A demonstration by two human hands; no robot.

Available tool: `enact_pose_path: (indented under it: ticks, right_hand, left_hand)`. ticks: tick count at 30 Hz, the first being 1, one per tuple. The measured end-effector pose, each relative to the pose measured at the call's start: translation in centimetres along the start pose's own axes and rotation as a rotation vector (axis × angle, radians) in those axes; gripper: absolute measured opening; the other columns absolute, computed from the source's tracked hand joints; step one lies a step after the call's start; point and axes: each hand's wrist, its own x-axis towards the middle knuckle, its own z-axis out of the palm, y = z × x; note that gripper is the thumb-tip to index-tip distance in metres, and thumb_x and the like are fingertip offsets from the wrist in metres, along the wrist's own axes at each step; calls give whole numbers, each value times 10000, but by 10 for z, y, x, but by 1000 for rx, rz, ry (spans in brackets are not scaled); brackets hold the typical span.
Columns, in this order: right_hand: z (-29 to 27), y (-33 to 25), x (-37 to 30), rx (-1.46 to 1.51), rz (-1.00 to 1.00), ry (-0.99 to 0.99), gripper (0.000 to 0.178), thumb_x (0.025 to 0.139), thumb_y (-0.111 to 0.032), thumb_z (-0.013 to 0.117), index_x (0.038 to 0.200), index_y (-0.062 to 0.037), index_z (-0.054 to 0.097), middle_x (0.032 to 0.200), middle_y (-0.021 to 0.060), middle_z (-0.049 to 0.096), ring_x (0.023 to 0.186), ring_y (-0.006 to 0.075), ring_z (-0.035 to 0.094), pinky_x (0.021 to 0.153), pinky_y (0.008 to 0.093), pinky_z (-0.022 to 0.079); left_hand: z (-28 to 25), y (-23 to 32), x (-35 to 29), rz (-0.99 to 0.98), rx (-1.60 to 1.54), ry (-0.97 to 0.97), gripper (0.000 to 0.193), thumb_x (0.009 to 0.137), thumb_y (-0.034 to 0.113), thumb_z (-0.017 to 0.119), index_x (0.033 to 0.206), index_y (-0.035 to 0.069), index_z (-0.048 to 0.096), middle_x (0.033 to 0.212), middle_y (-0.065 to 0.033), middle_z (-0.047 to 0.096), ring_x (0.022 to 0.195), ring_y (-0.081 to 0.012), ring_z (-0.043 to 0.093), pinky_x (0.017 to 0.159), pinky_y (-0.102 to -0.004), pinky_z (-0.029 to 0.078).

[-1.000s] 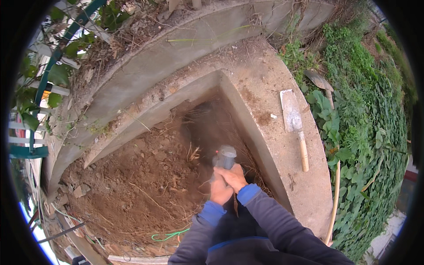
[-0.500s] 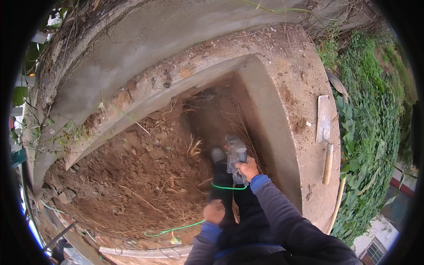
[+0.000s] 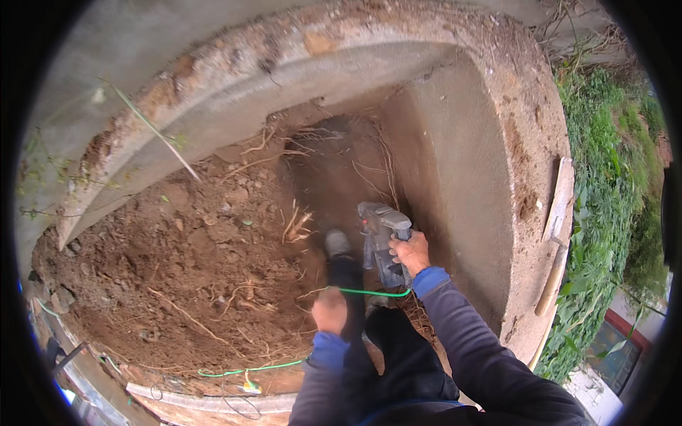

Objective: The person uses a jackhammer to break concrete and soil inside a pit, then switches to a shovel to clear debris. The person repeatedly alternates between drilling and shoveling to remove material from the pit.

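Observation:
My right hand [image 3: 410, 253] is wrapped round the handle of a grey corded power tool [image 3: 383, 213] shaped like a rotary hammer. Its far end points into the dug corner of the pit, beside my shoe [image 3: 337, 243]; no bit can be made out. From the handle end a green cord [image 3: 373, 292] runs left across my legs. My left hand [image 3: 329, 310] hovers over my left leg near that cord, apart from the tool. Motion smears its fingers, so their position is unclear. Cut roots [image 3: 297, 226] stick out of the soil left of my shoe.
Concrete walls [image 3: 465, 135] enclose the pit at the back and right. Loose brown soil [image 3: 192, 263] with roots and stones fills its left side. A trowel with a wooden handle [image 3: 553, 280] lies on the right ledge, beside green plants [image 3: 604, 199]. More green cord [image 3: 263, 368] trails at the near edge.
The view has shifted, with the pit corner appearing closer. My right hand still grips the power tool, which is now tilted more. My left hand has lifted up toward the cord.

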Motion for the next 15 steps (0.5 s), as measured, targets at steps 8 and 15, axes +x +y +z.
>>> enact_pose_path:
  ticks: [8, 15]
  right_hand:
    - [-7, -20, 4, 54, -118, -131, 363, 871, -214, 765, 1140, 19, 693, 876, 94, 722, 681, 158, 698, 571, 304, 567]
    - [6, -39, 19, 3, -324, -262, 250, 886, -143, 722, 1081, 14, 714, 823, 78, 705, 636, 140, 652, 547, 300, 539]
  left_hand:
    - [183, -32, 162, 280, 102, 2, 186, 956, 153, 581, 920, 21, 708, 866, -206, 723, 852, -369, 720, 765, -462, 557]
    - [256, -21, 195, 29, -834, -491, 195, 975, 137, 562, 927, 16, 707, 880, -185, 718, 832, -325, 710, 726, -440, 555]
